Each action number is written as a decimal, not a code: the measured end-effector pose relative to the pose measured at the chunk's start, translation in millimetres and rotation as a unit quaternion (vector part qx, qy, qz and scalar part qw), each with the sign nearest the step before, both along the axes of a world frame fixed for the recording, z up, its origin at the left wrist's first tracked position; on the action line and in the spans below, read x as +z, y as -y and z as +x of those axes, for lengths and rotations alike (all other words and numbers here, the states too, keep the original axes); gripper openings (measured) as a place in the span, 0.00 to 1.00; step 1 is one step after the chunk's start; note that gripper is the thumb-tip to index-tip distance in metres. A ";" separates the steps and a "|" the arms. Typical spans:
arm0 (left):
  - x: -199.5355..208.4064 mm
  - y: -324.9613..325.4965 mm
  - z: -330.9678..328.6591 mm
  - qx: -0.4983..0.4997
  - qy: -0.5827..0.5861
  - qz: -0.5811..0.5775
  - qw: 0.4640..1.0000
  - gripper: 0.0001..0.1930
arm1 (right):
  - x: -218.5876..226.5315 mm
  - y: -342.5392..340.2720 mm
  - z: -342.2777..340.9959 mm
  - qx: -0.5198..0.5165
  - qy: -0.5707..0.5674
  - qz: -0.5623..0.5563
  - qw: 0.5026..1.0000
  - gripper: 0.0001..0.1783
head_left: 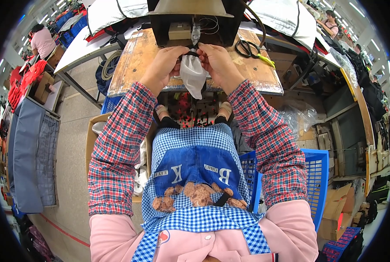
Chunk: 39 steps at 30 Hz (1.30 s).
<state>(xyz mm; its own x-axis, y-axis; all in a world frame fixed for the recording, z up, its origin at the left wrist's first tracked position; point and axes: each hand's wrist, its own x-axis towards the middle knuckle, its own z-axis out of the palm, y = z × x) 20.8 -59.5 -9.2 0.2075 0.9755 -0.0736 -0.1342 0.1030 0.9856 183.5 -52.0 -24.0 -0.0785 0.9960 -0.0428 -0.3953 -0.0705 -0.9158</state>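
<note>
Between my hands hangs a small white fabric piece [193, 75], thin and slightly see-through, with a black band [189, 54] along its top. My left hand [163, 66] pinches the band's left end. On the other side, my right hand [219, 63] has thumb and fingers closed on the right end. Both hands are over the wooden worktop [134, 56], right in front of a machine [190, 9] with a dark housing. The machine's metal working part [196, 32] is just above the band; whether they touch I cannot tell.
Black-handled scissors [248, 49] with a yellow-green part lie right of my right hand. A blue plastic basket [316, 181] stands at my right side, a cardboard box [94, 135] at my left. White tables [79, 56] with fabric flank the worktop. Scraps litter the floor by my feet.
</note>
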 end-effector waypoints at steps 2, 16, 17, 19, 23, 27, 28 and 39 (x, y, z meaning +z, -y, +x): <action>1.1 1.9 1.5 0.004 -0.001 0.002 1.000 0.11 | -0.6 0.1 0.3 -0.003 -0.004 0.003 1.000 0.07; 4.8 3.0 -0.1 -0.002 -0.002 0.004 1.000 0.11 | 1.3 1.8 0.8 0.001 0.008 0.001 1.000 0.08; 6.2 4.2 0.2 0.000 -0.003 0.000 1.000 0.11 | 2.1 2.4 0.7 0.003 0.010 -0.003 1.000 0.08; 7.3 3.8 0.7 0.003 -0.005 -0.005 1.000 0.11 | 1.8 2.8 0.5 0.000 0.008 -0.002 1.000 0.08; 5.2 1.5 -2.4 -0.004 -0.005 -0.006 1.000 0.11 | 2.4 2.5 -0.2 0.003 0.009 -0.002 1.000 0.08; 8.4 4.2 0.0 -0.002 0.000 -0.008 1.000 0.11 | 0.2 1.8 0.3 -0.004 -0.002 0.006 1.000 0.08; 8.1 3.4 -0.4 -0.002 0.000 -0.008 1.000 0.11 | 0.6 2.2 0.7 -0.003 -0.010 0.005 1.000 0.08; 0.8 14.0 -26.3 0.001 -0.004 0.027 1.000 0.11 | 7.4 54.2 25.0 0.063 0.098 -0.010 0.993 0.14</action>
<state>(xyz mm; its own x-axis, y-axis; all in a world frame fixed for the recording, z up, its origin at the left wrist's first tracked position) -5.4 -73.5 -8.4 0.2053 0.9785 -0.0221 -0.1268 0.0490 0.9907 208.4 -106.1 -16.6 -0.1910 0.9776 -0.0883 -0.1969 -0.1263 -0.9723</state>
